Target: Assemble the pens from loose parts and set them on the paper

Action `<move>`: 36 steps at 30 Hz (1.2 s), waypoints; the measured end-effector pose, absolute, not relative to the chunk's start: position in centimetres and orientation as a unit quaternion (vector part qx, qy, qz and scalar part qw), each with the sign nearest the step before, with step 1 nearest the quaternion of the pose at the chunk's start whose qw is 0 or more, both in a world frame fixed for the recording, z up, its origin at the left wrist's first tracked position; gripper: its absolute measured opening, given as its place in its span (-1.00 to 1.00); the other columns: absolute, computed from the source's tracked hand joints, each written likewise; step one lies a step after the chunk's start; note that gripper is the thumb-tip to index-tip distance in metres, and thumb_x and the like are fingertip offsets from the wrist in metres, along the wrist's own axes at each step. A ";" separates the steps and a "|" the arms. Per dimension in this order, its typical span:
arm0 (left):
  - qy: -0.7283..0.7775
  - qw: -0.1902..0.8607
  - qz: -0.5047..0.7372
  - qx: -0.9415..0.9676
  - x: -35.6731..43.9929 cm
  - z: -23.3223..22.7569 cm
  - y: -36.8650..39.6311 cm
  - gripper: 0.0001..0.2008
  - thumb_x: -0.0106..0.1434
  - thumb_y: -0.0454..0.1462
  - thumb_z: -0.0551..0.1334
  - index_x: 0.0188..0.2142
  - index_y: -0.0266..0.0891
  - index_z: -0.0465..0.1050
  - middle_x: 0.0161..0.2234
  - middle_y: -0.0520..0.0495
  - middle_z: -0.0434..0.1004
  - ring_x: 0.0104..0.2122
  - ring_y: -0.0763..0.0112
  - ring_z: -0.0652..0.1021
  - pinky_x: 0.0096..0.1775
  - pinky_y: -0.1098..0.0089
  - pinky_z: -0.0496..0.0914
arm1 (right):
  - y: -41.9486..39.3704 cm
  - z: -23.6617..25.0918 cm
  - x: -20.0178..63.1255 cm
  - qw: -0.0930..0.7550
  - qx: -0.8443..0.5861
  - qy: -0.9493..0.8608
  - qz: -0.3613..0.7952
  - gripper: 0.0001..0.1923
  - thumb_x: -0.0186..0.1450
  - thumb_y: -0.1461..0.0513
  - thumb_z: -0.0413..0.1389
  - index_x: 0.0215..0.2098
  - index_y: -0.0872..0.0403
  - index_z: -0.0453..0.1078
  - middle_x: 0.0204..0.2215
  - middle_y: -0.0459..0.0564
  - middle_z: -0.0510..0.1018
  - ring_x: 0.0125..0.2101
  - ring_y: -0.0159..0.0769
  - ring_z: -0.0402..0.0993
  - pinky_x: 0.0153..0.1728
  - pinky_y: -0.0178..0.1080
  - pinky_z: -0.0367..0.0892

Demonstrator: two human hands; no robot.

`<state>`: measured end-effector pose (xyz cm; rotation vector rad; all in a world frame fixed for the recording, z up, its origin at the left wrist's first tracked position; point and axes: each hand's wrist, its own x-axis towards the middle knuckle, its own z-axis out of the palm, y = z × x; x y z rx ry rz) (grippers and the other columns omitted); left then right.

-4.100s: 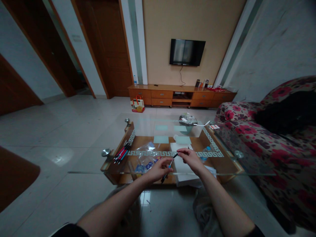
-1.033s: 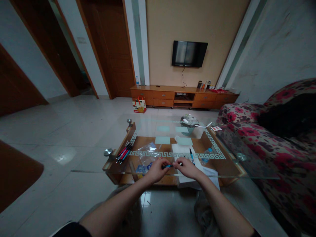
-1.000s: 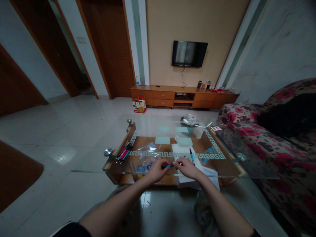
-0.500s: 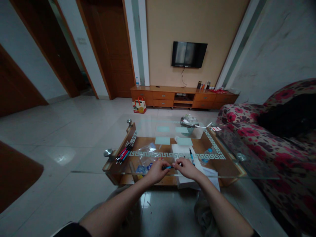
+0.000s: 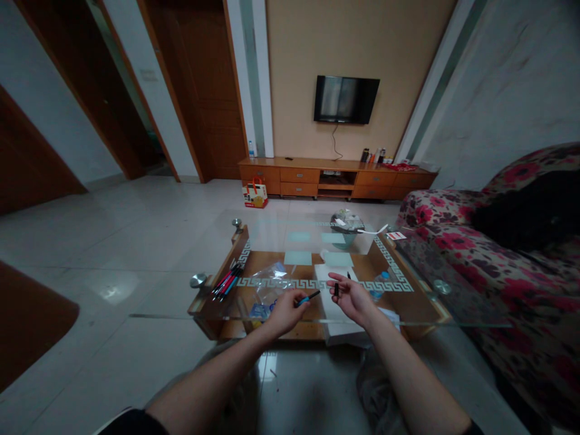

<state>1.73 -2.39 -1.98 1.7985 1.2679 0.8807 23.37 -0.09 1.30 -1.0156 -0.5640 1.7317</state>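
My left hand [image 5: 289, 311] is closed around a blue-and-black pen [image 5: 310, 298], its black end pointing right toward my other hand. My right hand [image 5: 352, 300] is turned partly palm-up with its fingers loosely curled. A short black piece that looks like a pen cap [image 5: 336, 290] is held at its fingers, apart from the pen. Behind the right hand, the tip of another pen [image 5: 348, 275] shows; the rest is hidden. A bundle of red, blue and black pens [image 5: 227, 281] lies on the left of the glass table [image 5: 276, 226].
A clear plastic bag [image 5: 272, 281] lies beyond my left hand. Under the glass are a white box [image 5: 333, 326], a blue-capped bottle [image 5: 384, 277] and blue packets [image 5: 260, 311]. A waste basket [image 5: 347, 226] stands beyond the table; a flowered sofa [image 5: 435, 223] is at right.
My hands have come apart. The right hand has moved right and opened up somewhat, with the black piece away from the pen. The left hand has stayed nearly in place with the pen.
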 end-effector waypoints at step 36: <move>0.489 0.384 0.348 0.701 1.8 -1.7 -2.5 -0.76 0.20 -0.16 0.19 -0.26 -0.28 0.50 -0.34 -0.06 0.54 -0.45 0.42 0.50 -0.41 0.44 0.39 | -0.8 0.6 22.6 0.434 -0.551 -0.465 0.540 -0.61 0.03 0.15 0.27 -0.16 0.06 0.50 -0.31 0.01 0.56 -0.37 -0.32 0.44 -0.42 -0.32 0.28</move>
